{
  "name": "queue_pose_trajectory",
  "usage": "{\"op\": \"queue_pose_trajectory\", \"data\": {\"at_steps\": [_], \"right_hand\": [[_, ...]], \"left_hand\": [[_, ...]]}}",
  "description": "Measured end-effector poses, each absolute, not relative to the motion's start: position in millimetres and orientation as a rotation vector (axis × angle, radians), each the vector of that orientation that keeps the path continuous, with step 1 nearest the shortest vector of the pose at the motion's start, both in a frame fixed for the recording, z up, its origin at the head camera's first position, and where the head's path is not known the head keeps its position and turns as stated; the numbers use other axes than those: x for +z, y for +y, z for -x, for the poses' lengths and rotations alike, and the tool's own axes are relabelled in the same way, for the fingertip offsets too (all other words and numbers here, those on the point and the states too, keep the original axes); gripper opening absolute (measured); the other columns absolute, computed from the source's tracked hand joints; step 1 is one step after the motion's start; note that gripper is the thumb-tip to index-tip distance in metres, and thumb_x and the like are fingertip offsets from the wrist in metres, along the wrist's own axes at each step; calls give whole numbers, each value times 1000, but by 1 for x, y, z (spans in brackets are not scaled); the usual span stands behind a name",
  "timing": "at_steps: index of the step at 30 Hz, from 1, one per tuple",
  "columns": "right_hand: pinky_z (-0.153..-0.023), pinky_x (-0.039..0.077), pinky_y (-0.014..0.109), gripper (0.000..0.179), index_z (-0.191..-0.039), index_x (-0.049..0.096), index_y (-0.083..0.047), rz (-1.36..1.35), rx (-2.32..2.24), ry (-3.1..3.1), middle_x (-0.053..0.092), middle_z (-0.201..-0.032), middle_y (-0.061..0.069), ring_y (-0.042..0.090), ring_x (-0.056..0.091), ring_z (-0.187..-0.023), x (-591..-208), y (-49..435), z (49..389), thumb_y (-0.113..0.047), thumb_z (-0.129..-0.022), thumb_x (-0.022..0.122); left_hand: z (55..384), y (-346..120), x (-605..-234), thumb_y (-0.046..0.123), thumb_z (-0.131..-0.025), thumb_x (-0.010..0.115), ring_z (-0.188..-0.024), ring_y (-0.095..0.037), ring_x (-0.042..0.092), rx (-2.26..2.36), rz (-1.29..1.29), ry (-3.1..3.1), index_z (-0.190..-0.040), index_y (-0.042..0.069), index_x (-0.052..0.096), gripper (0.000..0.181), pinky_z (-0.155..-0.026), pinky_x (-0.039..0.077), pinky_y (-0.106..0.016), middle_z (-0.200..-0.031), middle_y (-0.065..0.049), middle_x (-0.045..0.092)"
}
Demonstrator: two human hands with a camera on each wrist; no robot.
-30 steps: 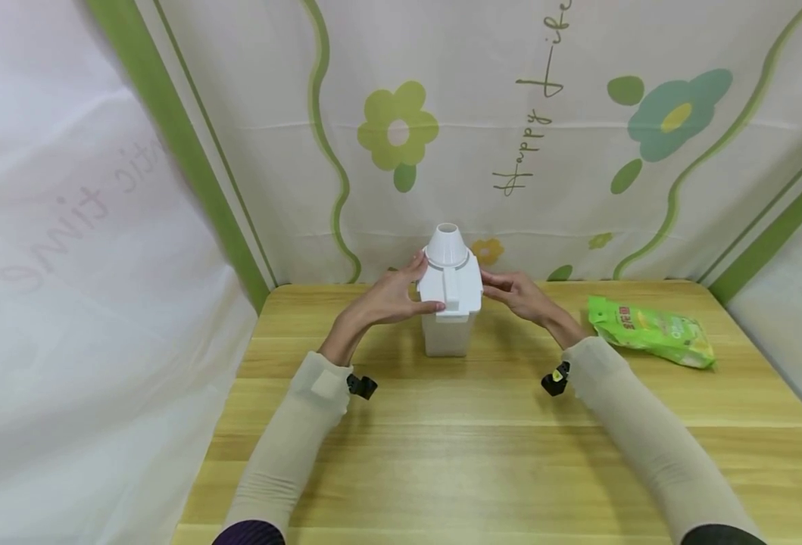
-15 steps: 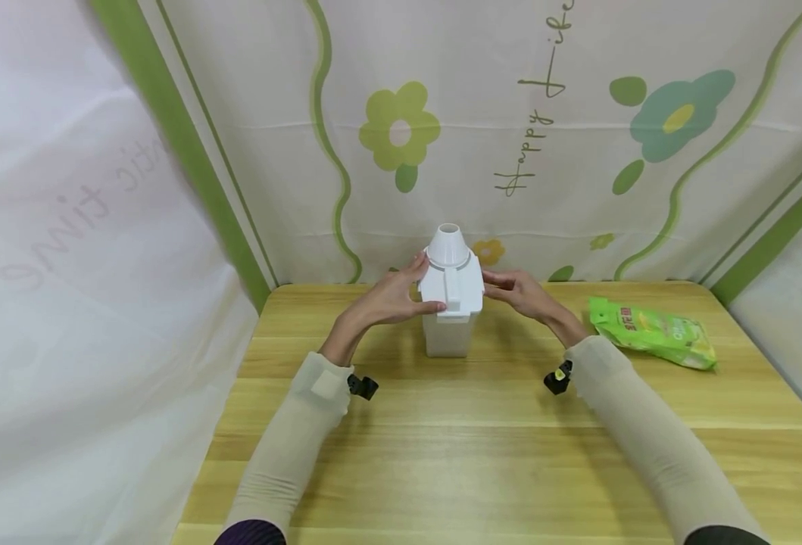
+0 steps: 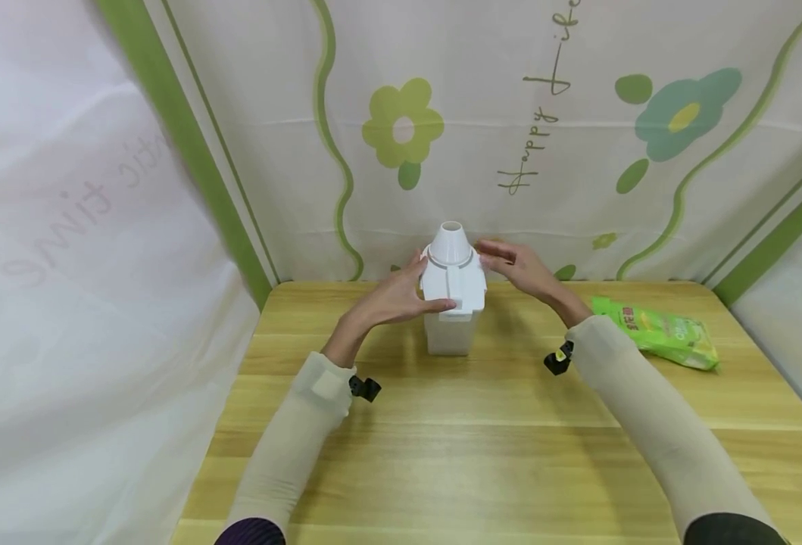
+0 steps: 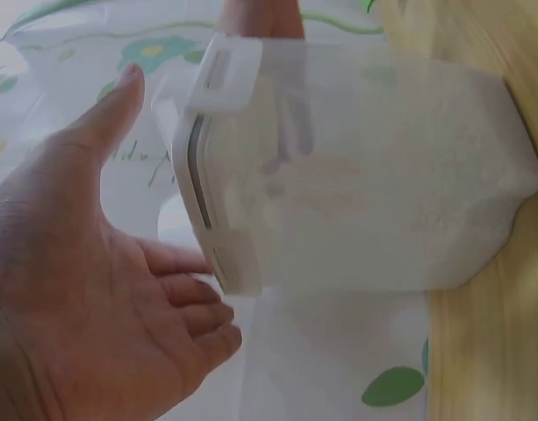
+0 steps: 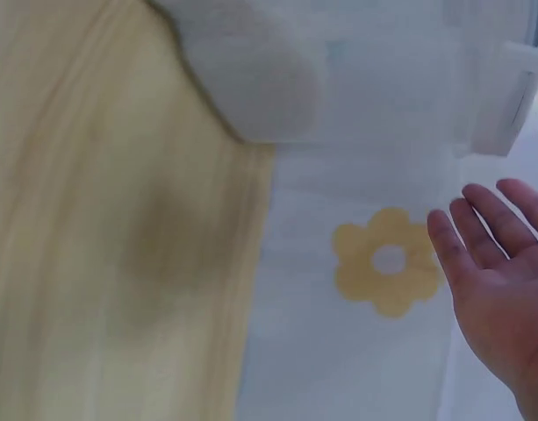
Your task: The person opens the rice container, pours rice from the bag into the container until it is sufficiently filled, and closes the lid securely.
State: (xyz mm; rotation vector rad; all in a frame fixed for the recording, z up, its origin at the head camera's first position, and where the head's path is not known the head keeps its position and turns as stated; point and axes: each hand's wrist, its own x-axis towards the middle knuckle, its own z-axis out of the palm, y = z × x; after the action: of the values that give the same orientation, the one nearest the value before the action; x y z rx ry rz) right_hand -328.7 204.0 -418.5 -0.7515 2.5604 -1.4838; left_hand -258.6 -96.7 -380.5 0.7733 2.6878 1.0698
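Observation:
A translucent storage container [image 3: 450,333] stands upright at the back of the wooden table. Its white lid [image 3: 472,284] carries a cone-shaped spout [image 3: 450,246]. In the left wrist view, pale contents lie low inside the container [image 4: 356,175]. My left hand [image 3: 394,295] spans the lid from the left, thumb over its front and fingers toward the spout, all fairly straight. To the right of the lid is my right hand [image 3: 523,269], its fingers extended near the spout. The right wrist view shows that palm [image 5: 505,281] facing up, fingers spread beside the container's lid edge.
A green plastic packet [image 3: 673,333] lies at the right of the table [image 3: 441,454]. White curtains [image 3: 237,98] with printed flowers and lettering hang behind and on both sides, close to the table's back edge. Small black cameras [image 3: 365,388] sit at both wrists.
My right hand has come off the lid's right side and risen toward the spout. My left hand and the container have stayed in place.

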Motion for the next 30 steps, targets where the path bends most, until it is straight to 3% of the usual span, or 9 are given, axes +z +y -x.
{"op": "queue_pose_trajectory", "data": {"at_steps": [4, 6, 8, 11, 16, 21, 25, 27, 30], "right_hand": [[-121, 38, 57, 64, -161, 47, -14, 732, -1458, 2569, 45, -166, 8, 36, 44, -151, -404, 188, 334, -43, -106, 65], [-122, 39, 55, 68, -162, 45, -15, 723, -1441, 2576, 43, -167, 8, 36, 44, -151, -399, 180, 335, -46, -105, 66], [-122, 39, 53, 69, -162, 45, -13, 724, -1440, 2585, 44, -166, 10, 36, 45, -150, -395, 172, 337, -45, -104, 67], [-120, 42, 52, 68, -159, 49, -11, 734, -1443, 2607, 51, -160, 13, 35, 49, -147, -394, 162, 340, -43, -103, 70], [-109, 51, 50, 60, -151, 59, -13, 726, -1470, 2597, 65, -144, 12, 30, 61, -132, -396, 153, 345, -43, -101, 74], [-103, 53, 46, 57, -147, 62, -15, 696, -1517, 2545, 67, -141, 9, 27, 62, -128, -398, 150, 347, -43, -100, 75], [-99, 54, 39, 57, -149, 61, -15, 678, -1560, 2517, 67, -141, 9, 26, 62, -125, -399, 150, 347, -40, -100, 75], [-96, 55, 35, 57, -148, 61, -15, 679, -1567, 2519, 68, -140, 10, 26, 64, -122, -399, 150, 347, -40, -100, 75], [-93, 56, 33, 58, -148, 61, -14, 677, -1569, 2527, 69, -138, 11, 27, 66, -119, -399, 151, 346, -40, -99, 77]], "left_hand": [[254, -86, -379, 61, -89, 79, -131, -27, 57, 1148, -784, 2732, -168, 13, 26, 107, -109, 51, -48, -167, -16, 34], [252, -81, -378, 60, -89, 80, -125, -24, 58, 1159, -797, 2762, -165, 12, 31, 102, -105, 53, -47, -160, -13, 42], [249, -76, -377, 64, -89, 78, -129, -24, 55, 1120, -769, 2812, -164, 12, 33, 101, -104, 53, -47, -159, -11, 44], [245, -69, -377, 70, -87, 75, -132, -25, 54, 1073, -705, 2875, -165, 14, 32, 105, -101, 55, -47, -161, -11, 43], [241, -58, -380, 76, -84, 74, -119, -25, 60, 972, -586, 2967, -167, 15, 28, 113, -91, 58, -42, -162, -14, 38], [240, -52, -382, 71, -85, 77, -123, -25, 57, 881, -509, 3021, -169, 12, 20, 118, -91, 59, -42, -170, -14, 29], [242, -51, -383, 64, -86, 80, -120, -24, 57, 890, -518, 3021, -169, 11, 21, 115, -88, 59, -41, -167, -13, 33], [243, -53, -383, 63, -87, 81, -122, -25, 57, 904, -525, 3003, -169, 12, 22, 113, -90, 59, -42, -168, -14, 32], [244, -57, -382, 59, -87, 82, -140, -29, 51, 947, -532, 2950, -169, 12, 22, 112, -102, 56, -47, -174, -16, 24]]}}
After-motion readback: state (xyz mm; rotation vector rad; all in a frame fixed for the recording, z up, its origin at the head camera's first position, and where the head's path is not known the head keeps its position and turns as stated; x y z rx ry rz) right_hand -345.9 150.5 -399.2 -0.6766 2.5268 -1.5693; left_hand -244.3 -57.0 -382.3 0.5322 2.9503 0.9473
